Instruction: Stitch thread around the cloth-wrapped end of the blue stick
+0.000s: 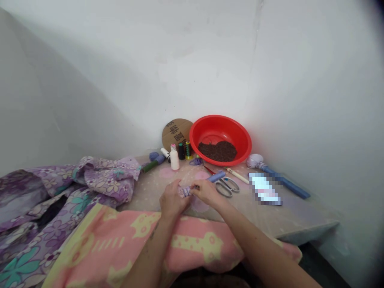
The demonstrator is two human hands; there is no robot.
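Near the table's front edge my left hand [173, 200] is closed round a small piece of light cloth with dark checks [185, 191]. My right hand [204, 191] is pinched at the right side of the same cloth, its thumb and forefinger together; anything finer between the fingertips is too small to make out. Just right of my right hand lie grey-handled scissors [224, 188] and a blue-purple roll [216, 177]. A pink and yellow cloth [198, 244] spreads under my forearms.
A red basin [196, 150] with dark grains stands at the back, beside a cardboard disc [172, 134] and thread spools [174, 160]. Flowered fabric [102, 180] is heaped left. A blurred phone [264, 189] and blue stick [291, 187] lie right; walls rise behind.
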